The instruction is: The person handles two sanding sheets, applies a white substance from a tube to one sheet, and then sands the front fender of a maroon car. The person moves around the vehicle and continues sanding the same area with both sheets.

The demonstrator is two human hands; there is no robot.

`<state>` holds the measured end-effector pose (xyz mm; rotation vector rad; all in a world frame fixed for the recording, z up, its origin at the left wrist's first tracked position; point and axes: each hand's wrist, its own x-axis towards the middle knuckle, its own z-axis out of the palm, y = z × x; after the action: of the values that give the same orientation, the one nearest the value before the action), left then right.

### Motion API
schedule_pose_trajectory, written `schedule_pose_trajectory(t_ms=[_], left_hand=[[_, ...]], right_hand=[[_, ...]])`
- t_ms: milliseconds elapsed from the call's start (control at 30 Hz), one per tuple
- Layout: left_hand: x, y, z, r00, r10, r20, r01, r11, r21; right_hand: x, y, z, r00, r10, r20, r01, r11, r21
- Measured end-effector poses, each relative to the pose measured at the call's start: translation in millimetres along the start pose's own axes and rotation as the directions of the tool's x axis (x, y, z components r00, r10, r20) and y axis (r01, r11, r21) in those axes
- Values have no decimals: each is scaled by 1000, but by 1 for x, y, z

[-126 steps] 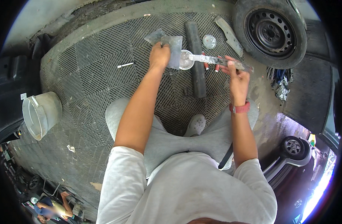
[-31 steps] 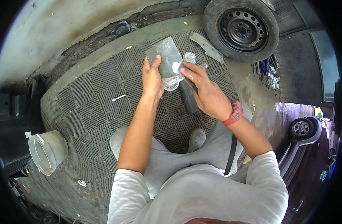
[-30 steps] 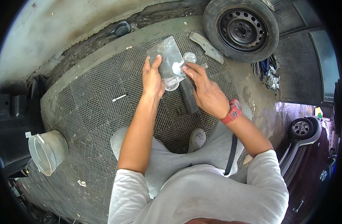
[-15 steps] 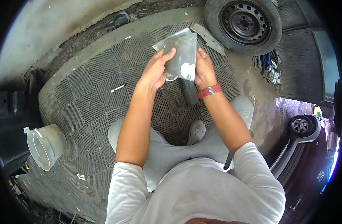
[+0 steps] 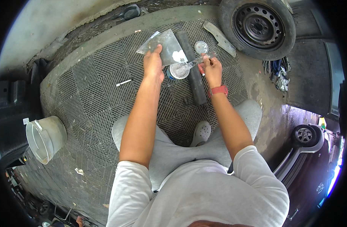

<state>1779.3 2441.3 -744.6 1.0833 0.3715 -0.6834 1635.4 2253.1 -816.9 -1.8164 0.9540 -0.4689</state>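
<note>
A flat grey plate (image 5: 158,47) with a dab of white paste (image 5: 179,56) near its right corner is gripped by my left hand (image 5: 153,66), thumb on top. My right hand (image 5: 213,72) pinches a thin, smeared, see-through-looking spreader (image 5: 198,60), whose far end comes close to the plate's corner. Just below the plate stands an open can (image 5: 178,72) of pale paste, partly covered by the plate. A long dark bar (image 5: 195,81) lies between the can and my right hand. Beside that hand a small red object (image 5: 201,69) shows in part.
A round lid (image 5: 200,47) and a flat strip (image 5: 219,39) lie beyond my right hand, near a wheel with tire (image 5: 285,36). A white stick (image 5: 123,83) rests on the ribbed mat (image 5: 94,102). A whitish bucket (image 5: 56,138) stands at left; rags (image 5: 281,75) lie at right.
My right hand has come away from the plate toward the right, with the spreader now showing in it. The plate has shifted left, uncovering the can, the lid and more of the bar.
</note>
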Motion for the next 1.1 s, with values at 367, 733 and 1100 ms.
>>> schedule_pose_trajectory(t_ms=[367,733,1100], left_hand=[[26,-18,-11,989,99,-111,-72,971,227],[44,-35,-15,972,229,-49,-160,803,574],[7,-6,14,980,-111,163,86,984,156]], right_hand=[[-30,-24,-25,998,57,12,-58,982,177],[-52,-115,-137,982,-17,-186,88,918,386],[-68,-139,-145,972,-87,-220,165,917,364]])
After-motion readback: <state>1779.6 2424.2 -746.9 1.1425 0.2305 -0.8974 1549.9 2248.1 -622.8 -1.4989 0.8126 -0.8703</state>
